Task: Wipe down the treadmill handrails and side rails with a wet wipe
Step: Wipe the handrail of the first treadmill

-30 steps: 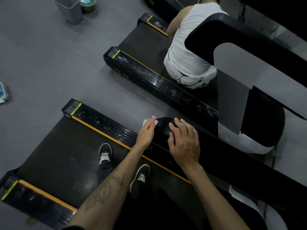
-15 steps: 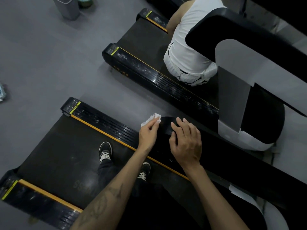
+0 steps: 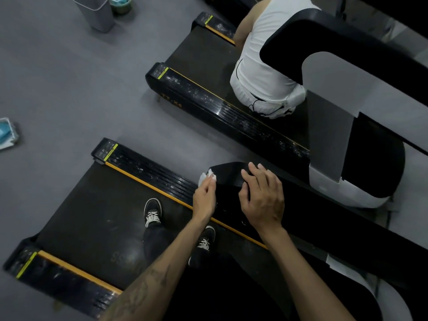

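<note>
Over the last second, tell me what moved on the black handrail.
The left hand slid the crumpled white wet wipe around the rounded end of the black handrail, toward its outer edge. The right hand stayed resting on top.

There is just 1 view, from a camera on the person's head. It looks steeply down, close over the left hand (image 3: pixel 205 200) and right hand (image 3: pixel 262 200). It sees the handrail (image 3: pixel 228 173), the treadmill belt (image 3: pixel 97 218) with both shoes, the gray floor (image 3: pixel 58 84) on the left, and a second treadmill (image 3: pixel 208 98) near the top edge.
</note>
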Available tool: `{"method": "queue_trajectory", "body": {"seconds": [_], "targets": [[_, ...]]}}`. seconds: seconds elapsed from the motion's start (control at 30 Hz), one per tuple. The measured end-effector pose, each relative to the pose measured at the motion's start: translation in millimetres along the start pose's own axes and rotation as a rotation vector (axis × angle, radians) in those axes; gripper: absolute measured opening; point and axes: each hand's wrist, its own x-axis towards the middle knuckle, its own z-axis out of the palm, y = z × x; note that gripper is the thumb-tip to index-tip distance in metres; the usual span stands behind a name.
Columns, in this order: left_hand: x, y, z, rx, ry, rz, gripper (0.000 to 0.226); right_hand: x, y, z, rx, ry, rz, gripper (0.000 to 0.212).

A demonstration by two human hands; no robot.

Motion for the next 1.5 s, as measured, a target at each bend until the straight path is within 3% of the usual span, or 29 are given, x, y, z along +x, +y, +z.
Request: {"method": "queue_trajectory", "body": {"seconds": [0.2,0.53,0.73,0.9,1.1,1.3,1.5], "targets": [[-27.1,30.8,-7.5,-0.062,0.059,0.171,0.025,0.5,-0.9,-2.7,0.021,-0.017,0.018,0.031],[-47.8,57.0,1.6,0.075,-0.177,0.513,0.031,-4.2,1.9,-9.0,0.179,-0.071,0.075,0.039],[-34.5,53.7,-7.0,0.175,-0.114,0.385,0.033,-3.1,3.0,-13.2,0.23,-0.098,0.091,0.04],[-41.3,65.8,-12.3,0.159,-0.115,0.402,0.029,-3.2,2.2,-15.3,0.241,-0.122,0.112,0.04],[-35.0,76.4,-24.7,0.187,-0.221,0.497,0.029,-2.6,-8.4,-16.7,0.26,-0.095,0.227,0.04],[-9.2,96.3,-36.1,0.369,-0.434,0.47,0.057,-12.6,-40.2,-13.7,0.231,-0.054,0.385,0.042],[9.5,113.8,-40.5,0.551,-0.585,0.525,0.014,-19.0,-74.9,-9.7,0.175,0.024,0.547,0.043]]}}
